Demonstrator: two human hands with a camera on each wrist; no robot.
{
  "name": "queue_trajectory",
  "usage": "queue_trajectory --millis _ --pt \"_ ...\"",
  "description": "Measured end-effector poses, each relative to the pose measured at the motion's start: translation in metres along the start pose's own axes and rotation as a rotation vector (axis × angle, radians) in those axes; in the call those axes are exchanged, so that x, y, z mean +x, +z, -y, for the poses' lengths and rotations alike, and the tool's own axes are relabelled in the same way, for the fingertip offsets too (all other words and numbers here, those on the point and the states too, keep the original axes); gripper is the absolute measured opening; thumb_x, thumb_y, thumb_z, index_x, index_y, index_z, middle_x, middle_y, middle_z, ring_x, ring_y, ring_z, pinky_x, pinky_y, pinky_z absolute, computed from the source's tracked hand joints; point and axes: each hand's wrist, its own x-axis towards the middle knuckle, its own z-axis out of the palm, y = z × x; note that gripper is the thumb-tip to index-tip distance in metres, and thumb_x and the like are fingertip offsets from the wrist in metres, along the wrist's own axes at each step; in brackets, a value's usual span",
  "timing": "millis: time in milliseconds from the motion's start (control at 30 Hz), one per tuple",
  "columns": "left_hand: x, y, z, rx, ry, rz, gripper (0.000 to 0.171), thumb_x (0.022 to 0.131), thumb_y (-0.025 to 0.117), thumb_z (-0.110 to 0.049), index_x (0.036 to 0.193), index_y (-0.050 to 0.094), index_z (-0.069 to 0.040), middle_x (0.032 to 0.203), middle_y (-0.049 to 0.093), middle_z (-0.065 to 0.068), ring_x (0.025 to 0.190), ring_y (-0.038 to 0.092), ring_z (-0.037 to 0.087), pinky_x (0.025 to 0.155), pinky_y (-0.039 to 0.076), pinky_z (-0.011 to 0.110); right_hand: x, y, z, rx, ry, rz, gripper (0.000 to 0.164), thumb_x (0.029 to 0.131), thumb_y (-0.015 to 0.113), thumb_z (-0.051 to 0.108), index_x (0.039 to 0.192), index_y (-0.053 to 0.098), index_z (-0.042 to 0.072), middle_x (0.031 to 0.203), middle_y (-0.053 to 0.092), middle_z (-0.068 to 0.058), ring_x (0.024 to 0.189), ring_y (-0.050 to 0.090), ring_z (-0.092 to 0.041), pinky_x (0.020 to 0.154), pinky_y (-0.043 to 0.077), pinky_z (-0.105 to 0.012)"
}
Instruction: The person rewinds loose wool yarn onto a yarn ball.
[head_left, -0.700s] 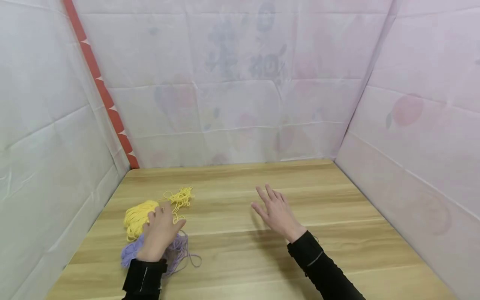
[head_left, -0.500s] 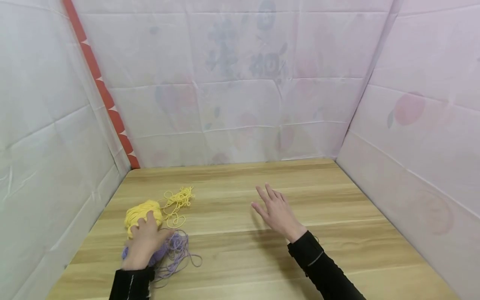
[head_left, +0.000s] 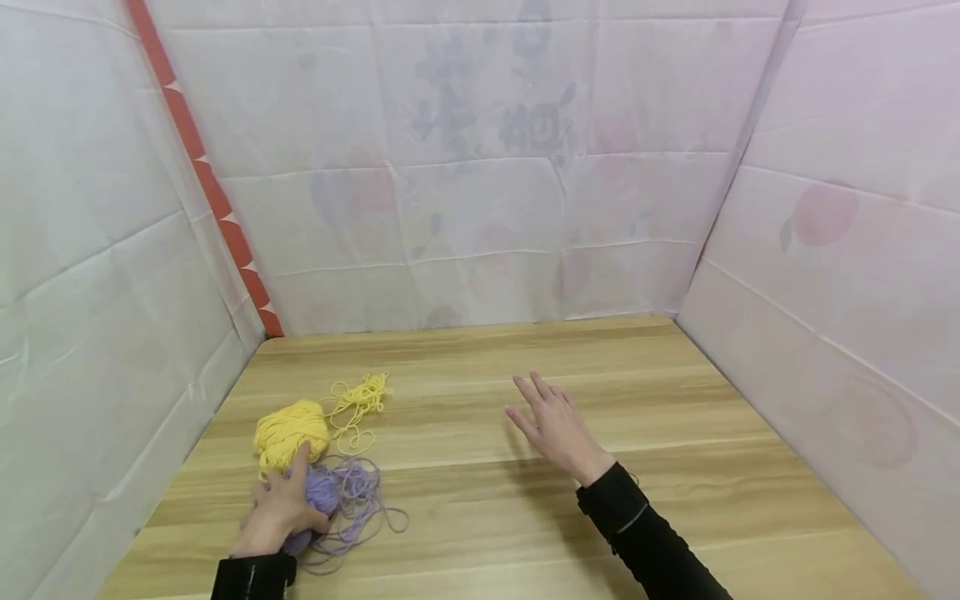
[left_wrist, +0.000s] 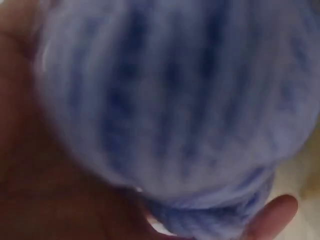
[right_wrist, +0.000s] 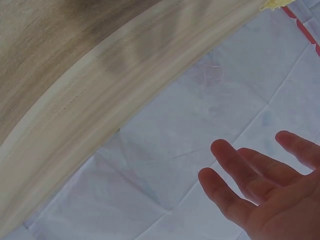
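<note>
A ball of purple yarn (head_left: 322,492) lies at the front left of the table, its loose strands (head_left: 358,493) tangled on its right. My left hand (head_left: 274,510) grips this ball from its left side, fingers and thumb spread around it and hiding part of it. In the left wrist view the purple yarn ball (left_wrist: 175,100) fills most of the picture against the palm, and one fingertip (left_wrist: 275,215) shows past its lower side. My right hand (head_left: 558,429) hovers over the right half of the table, fingers apart and holding nothing; its fingers (right_wrist: 235,167) look relaxed in the right wrist view.
Just behind the purple ball sits a ball of yellow yarn (head_left: 291,433), with a loose yellow tangle (head_left: 362,398) to its right. White printed sheets (head_left: 472,208) wall in the wooden table (head_left: 465,367) at the back and both sides. A red strip (head_left: 217,200) runs down the left corner.
My left hand has moved left and nearer, from above the yarn down onto the purple ball, uncovering the yellow yarn. The right hand has stayed in place.
</note>
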Motion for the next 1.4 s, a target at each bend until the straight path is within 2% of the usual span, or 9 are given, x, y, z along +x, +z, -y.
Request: queue_trajectory --millis 167,333,400,633,867,967,1133,1267,1400 --pt "-0.004 -0.012 -0.022 0.031 0.08 -0.03 0.128 0.055 0.084 -0.02 0.153 0.003 -0.009 0.13 0.028 0.054 0.115 0.026 0.074 0.081 0.04 0.078 0.001 -0.001 0.003 0.036 -0.023 -0.009 0.057 0.099 0.05 0.04 0.146 0.041 0.008 0.152 0.033 -0.026 0.13 0.044 -0.048 0.109 0.031 -0.063" --pt "0.006 -0.038 -0.072 0.037 0.174 -0.114 0.121 0.062 0.085 -0.024 0.155 0.006 -0.016 0.132 0.036 0.042 0.118 0.034 0.059 0.069 0.051 0.062 0.009 -0.011 0.011 0.118 -0.094 -0.052 0.056 0.1 0.05 0.039 0.145 0.041 0.007 0.153 0.033 -0.022 0.138 0.039 -0.04 0.113 0.032 -0.056" --pt "0.012 -0.044 -0.091 0.035 0.218 -0.169 0.114 0.067 0.084 -0.026 0.154 0.011 -0.016 0.134 0.037 0.039 0.122 0.034 0.056 0.071 0.052 0.06 0.014 -0.016 0.016 0.155 -0.135 -0.048 0.057 0.1 0.048 0.04 0.147 0.039 0.007 0.154 0.033 -0.019 0.141 0.036 -0.036 0.114 0.032 -0.053" --pt "0.031 -0.048 -0.161 -0.009 0.418 -0.343 0.11 0.068 0.086 -0.036 0.152 0.018 -0.017 0.132 0.044 0.03 0.119 0.041 0.043 0.083 0.052 0.056 0.036 -0.045 0.046 0.447 -0.184 0.068 0.062 0.102 0.043 0.04 0.153 0.023 0.011 0.159 0.027 -0.011 0.147 0.026 -0.028 0.118 0.026 -0.05" --pt "0.038 -0.04 -0.21 -0.072 0.584 -0.425 0.115 0.068 0.087 -0.038 0.153 0.013 -0.016 0.129 0.044 0.028 0.117 0.039 0.039 0.091 0.047 0.05 0.06 -0.051 0.063 0.799 -0.048 0.125 0.071 0.099 0.052 0.037 0.155 0.012 0.018 0.148 0.04 -0.017 0.131 0.047 -0.032 0.105 0.043 -0.048" --pt "0.038 -0.037 -0.223 -0.131 0.712 -0.405 0.118 0.067 0.087 -0.036 0.153 0.011 -0.014 0.132 0.043 0.026 0.119 0.038 0.038 0.097 0.041 0.049 0.064 -0.052 0.063 0.954 0.003 0.065 0.067 0.098 0.055 0.031 0.152 0.018 0.017 0.137 0.047 -0.019 0.115 0.057 -0.029 0.091 0.053 -0.041" --pt "0.035 -0.042 -0.232 -0.396 0.871 -0.241 0.11 0.072 0.085 -0.025 0.153 0.012 -0.015 0.137 0.045 0.02 0.121 0.043 0.034 0.099 0.044 0.046 0.065 -0.071 0.048 1.199 0.08 -0.039 0.046 0.096 0.055 0.014 0.137 0.033 0.012 0.124 0.051 -0.011 0.1 0.06 -0.014 0.083 0.055 -0.026" --pt "0.032 -0.049 -0.235 -0.629 0.941 -0.094 0.084 0.088 0.07 -0.013 0.152 0.016 -0.011 0.129 0.051 0.022 0.11 0.055 0.031 0.085 0.056 0.038 0.065 -0.097 0.035 1.311 0.076 -0.058 0.031 0.094 0.052 0.007 0.123 0.041 0.013 0.111 0.056 -0.003 0.09 0.063 -0.01 0.079 0.056 -0.023" --pt "0.029 -0.054 -0.241 -0.695 0.929 0.009 0.066 0.097 0.057 -0.019 0.151 0.02 -0.012 0.122 0.052 0.02 0.099 0.059 0.027 0.077 0.057 0.031 0.064 -0.116 0.031 1.28 -0.007 -0.027 0.028 0.094 0.052 0.009 0.121 0.045 0.01 0.101 0.058 -0.003 0.083 0.064 -0.011 0.072 0.057 -0.023"
